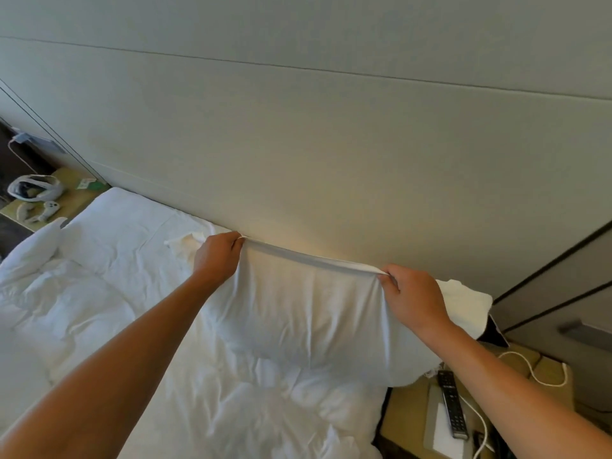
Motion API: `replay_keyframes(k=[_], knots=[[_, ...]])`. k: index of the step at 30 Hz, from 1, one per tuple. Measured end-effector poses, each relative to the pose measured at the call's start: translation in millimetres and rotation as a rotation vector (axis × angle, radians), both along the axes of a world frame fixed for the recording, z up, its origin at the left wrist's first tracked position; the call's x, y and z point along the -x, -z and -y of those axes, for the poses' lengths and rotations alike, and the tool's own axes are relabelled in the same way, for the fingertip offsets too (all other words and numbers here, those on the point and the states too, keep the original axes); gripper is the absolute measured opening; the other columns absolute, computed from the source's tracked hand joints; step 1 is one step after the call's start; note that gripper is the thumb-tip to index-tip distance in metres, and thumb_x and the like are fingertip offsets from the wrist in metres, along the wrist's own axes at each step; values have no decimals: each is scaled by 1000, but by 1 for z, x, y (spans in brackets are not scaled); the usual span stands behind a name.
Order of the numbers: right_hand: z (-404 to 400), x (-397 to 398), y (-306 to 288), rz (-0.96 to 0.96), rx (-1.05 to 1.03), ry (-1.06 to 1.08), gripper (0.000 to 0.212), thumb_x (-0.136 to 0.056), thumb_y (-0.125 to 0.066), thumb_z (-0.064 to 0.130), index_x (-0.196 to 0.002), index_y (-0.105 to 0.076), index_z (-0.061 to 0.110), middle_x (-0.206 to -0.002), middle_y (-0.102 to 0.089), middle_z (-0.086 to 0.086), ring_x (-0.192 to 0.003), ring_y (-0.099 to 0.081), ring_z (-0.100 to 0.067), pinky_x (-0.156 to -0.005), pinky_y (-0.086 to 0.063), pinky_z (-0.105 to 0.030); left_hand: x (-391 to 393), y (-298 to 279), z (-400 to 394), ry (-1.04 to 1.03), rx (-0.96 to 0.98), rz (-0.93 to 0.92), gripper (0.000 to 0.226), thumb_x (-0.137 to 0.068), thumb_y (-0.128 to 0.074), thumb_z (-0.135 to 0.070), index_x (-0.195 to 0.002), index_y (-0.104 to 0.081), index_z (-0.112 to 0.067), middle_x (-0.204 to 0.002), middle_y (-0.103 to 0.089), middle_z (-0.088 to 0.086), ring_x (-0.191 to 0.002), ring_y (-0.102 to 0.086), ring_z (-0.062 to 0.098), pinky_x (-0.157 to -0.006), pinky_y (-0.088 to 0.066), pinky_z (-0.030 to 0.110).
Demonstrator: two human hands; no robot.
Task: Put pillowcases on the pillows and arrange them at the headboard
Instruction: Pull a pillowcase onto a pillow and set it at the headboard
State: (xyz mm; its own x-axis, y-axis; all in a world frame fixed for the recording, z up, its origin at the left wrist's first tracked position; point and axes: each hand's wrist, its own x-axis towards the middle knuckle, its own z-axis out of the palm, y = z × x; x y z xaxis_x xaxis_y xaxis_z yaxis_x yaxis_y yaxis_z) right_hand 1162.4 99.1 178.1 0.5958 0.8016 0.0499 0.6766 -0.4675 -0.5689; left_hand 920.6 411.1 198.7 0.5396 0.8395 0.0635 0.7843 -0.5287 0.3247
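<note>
Head view: left hand (217,256) and right hand (415,294) each pinching pillowcase (308,303) top edge, stretched before headboard (298,144).

Remote control (452,404) and white cable (533,372) on nightstand (407,412).

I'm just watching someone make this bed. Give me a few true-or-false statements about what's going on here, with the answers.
1. Both hands grip the top edge of the white pillowcase. True: the left hand and right hand each pinch it.
2. The pillowcase is held near the headboard. True.
3. The TV remote lies on the bed. False: it lies on the nightstand at the right.
4. A VR headset sits on the far nightstand at the left. True.
5. The duvet is smooth and flat. False: it is rumpled.
6. The right hand holds a white cable. False: the cable lies on the nightstand.
</note>
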Motion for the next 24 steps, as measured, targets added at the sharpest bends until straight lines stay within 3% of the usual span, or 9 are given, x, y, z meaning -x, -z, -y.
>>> replay_keyframes(k=[4, 7, 10, 12, 16, 18, 24], knots=[[-36, 1, 36, -53, 45, 65, 32, -109, -51, 31, -80, -58, 20, -60, -54, 5, -57, -54, -19, -52, -39, -38, -1, 39, -31, 43, 60, -46, 34, -107, -44, -32, -88, -68, -17, -76, -65, -2, -73, -64, 24, -59, -46, 31], [-54, -7, 46, -40, 28, 113, 29, -105, -57, 27, -76, -55, 21, -60, -51, 5, -56, -52, -17, -51, -32, -33, -11, 53, -51, 77, 77, -8, 37, -107, -43, -34, -81, -62, -16, -71, -63, 1, -70, -63, 25, -61, -52, 36], [-66, -13, 48, -32, 61, 144, 11, -96, -70, 28, -89, -67, 20, -66, -56, 13, -64, -56, -20, -67, -38, -31, -20, 64, -68, 152, 106, 15, 31, -107, -45, -26, -95, -70, -11, -86, -70, 7, -78, -64, 26, -71, -54, 39], [-71, -15, 51, -7, 73, 139, 11, -94, -75, 31, -99, -75, 21, -76, -61, 14, -69, -57, -17, -74, -45, -35, -24, 74, -75, 200, 126, 0, 28, -106, -47, -20, -102, -71, -8, -91, -71, 9, -81, -64, 26, -73, -52, 37], [-77, -12, 62, 23, 134, 167, 30, -100, -69, 27, -74, -65, 11, -67, -58, 3, -63, -57, -25, -61, -35, -33, -26, 91, -87, 198, 143, -52, 31, -106, -45, -18, -94, -71, -5, -86, -70, 11, -80, -65, 29, -72, -50, 36], [-79, -8, 64, 7, 131, 180, 36, -103, -63, 27, -71, -57, 11, -59, -54, 0, -58, -54, -27, -54, -32, -34, -26, 95, -91, 188, 140, -84, 33, -106, -44, -17, -86, -68, -4, -79, -65, 10, -76, -64, 29, -68, -46, 34], [-94, 8, 52, -44, 54, 118, 37, -107, -54, 29, -75, -56, 12, -57, -58, -2, -58, -61, -29, -57, -51, -47, -10, 81, -102, 82, 96, -7, 34, -108, -41, -17, -80, -58, -6, -63, -57, 6, -59, -56, 25, -59, -45, 34]])
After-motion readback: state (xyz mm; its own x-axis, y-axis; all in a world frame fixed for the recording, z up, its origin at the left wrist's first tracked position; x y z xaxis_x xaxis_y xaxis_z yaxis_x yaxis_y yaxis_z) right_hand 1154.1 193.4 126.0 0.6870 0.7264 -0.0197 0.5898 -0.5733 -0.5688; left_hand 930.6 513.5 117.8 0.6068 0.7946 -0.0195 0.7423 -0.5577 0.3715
